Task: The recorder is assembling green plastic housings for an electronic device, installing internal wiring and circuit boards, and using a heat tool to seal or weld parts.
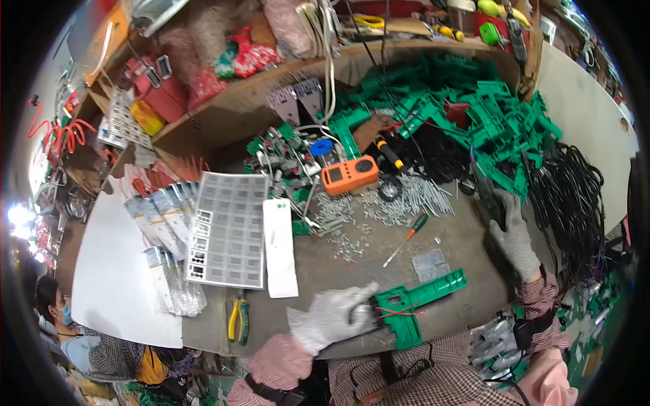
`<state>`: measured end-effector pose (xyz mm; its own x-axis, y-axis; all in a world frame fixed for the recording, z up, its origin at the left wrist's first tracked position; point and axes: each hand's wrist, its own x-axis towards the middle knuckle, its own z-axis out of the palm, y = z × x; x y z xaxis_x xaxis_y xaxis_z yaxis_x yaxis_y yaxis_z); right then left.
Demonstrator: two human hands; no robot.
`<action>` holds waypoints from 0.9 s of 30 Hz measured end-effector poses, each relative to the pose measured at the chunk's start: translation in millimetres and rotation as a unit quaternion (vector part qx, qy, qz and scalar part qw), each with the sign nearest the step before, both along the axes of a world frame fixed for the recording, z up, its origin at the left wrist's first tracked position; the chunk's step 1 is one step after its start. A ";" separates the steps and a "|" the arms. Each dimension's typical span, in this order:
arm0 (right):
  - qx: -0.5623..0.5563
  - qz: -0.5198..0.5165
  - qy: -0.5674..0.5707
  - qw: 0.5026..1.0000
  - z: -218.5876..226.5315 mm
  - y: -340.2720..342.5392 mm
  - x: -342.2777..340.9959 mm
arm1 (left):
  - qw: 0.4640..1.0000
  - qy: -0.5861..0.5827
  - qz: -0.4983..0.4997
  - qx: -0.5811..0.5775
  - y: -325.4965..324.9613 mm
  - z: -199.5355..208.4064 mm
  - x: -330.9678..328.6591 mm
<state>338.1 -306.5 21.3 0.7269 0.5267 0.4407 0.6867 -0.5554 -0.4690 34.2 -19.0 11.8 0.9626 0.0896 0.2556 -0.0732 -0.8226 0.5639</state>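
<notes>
In the head view, one green shell (418,296) is seen at the near edge of the table (338,267), close to the person's body. Its left end, where a dark round part sits, is grasped by the left hand (335,317), which is covered by a pale glove. Thin red wires (401,313) are laid across the shell. They are best kept loose and flat, so that they are not pinched or pulled. The shell is best held still from that end, with its long arm left free.

The right hand (516,240), gloved too, is raised on the right, beside a long dark thing (482,186). Whether that thing is gripped or only touched cannot be told, as it is dark there. Care is best taken that the black cords (569,196) nearby are not snagged by the sleeve.

A screwdriver (418,225) is left lying past the shell, near a small clear bag (431,265). Both are best not knocked.
</notes>
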 end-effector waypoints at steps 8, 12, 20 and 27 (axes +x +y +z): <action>-0.177 -0.088 -0.101 0.975 15.6 28.8 -3.8 | 0.896 -0.030 0.313 0.314 119.5 24.1 94.2; -0.072 0.109 -0.065 0.989 43.1 62.4 -38.5 | 0.927 -0.094 0.324 -0.164 180.4 31.6 85.6; 0.051 0.330 0.096 0.938 46.3 134.8 -79.8 | 0.936 -0.259 0.180 -0.154 106.9 95.9 51.9; 0.150 0.414 0.237 0.866 44.0 191.5 -113.1 | 0.962 -0.093 0.097 -0.238 56.3 90.6 63.1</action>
